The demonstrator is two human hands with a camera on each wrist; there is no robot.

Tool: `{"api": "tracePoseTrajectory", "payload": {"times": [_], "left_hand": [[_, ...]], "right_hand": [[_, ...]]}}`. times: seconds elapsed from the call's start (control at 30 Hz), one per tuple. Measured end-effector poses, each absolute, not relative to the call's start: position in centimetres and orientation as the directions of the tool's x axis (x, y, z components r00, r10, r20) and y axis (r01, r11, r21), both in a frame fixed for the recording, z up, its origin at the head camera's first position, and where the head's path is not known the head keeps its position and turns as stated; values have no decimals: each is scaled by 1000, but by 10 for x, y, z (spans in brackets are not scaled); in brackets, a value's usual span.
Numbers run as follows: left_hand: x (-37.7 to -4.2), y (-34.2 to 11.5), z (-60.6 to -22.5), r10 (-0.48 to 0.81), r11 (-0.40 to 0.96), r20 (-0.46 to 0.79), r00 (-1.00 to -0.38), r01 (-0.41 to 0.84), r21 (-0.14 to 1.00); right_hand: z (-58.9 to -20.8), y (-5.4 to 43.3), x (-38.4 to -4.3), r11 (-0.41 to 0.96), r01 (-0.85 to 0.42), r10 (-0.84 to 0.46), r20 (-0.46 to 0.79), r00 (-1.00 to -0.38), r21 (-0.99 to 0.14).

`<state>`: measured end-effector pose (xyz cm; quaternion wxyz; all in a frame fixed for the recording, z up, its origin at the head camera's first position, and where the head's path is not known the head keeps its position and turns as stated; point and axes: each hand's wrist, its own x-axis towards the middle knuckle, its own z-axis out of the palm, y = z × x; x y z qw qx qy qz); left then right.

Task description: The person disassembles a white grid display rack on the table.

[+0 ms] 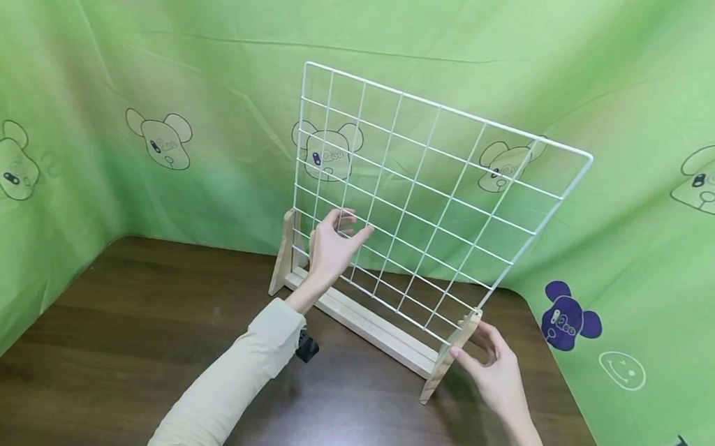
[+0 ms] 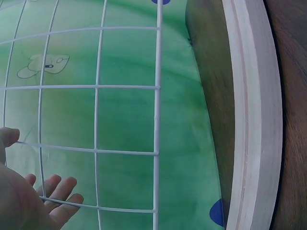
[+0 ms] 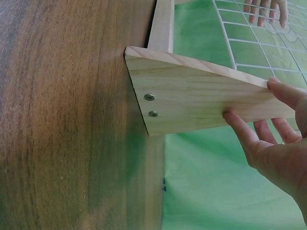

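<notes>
A white wire grid panel (image 1: pixel 438 194) stands leaning in a pale wooden stand, with a side leg at each end and a bar (image 1: pixel 374 326) across the bottom. My left hand (image 1: pixel 332 252) holds the grid at its lower left, thumb in front and fingers (image 2: pixel 62 191) reaching behind the wires. At the right leg (image 3: pixel 192 91), my right hand (image 1: pixel 499 378) grips the upper part of the wood between thumb and fingers. Two screw heads (image 3: pixel 151 105) show on that leg's outer face. The left leg (image 1: pixel 283 256) is partly visible behind my left hand.
The stand rests on a dark brown wooden table (image 1: pixel 133 345). Green cloth (image 1: pixel 228 101) printed with bear heads hangs close behind and on both sides. A black device (image 1: pixel 306 345) is strapped at my left wrist.
</notes>
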<state>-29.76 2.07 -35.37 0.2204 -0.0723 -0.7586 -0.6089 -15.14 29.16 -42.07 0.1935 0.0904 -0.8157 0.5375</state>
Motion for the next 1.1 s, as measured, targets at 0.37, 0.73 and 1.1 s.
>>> {"api": "tracePoseTrajectory", "payload": {"times": [0.37, 0.73, 1.1], "left_hand": [[-299, 21, -352, -171, 262, 433, -885, 383, 886], [-299, 23, -352, -184, 276, 433, -882, 376, 884], [-299, 23, -352, -161, 263, 421, -893, 372, 890]], "right_hand": [[-422, 293, -153, 383, -369, 64, 423, -904, -847], [-424, 295, -153, 419, -339, 72, 403, -912, -842], [-427, 296, -154, 429, -325, 87, 396, -914, -843]]}}
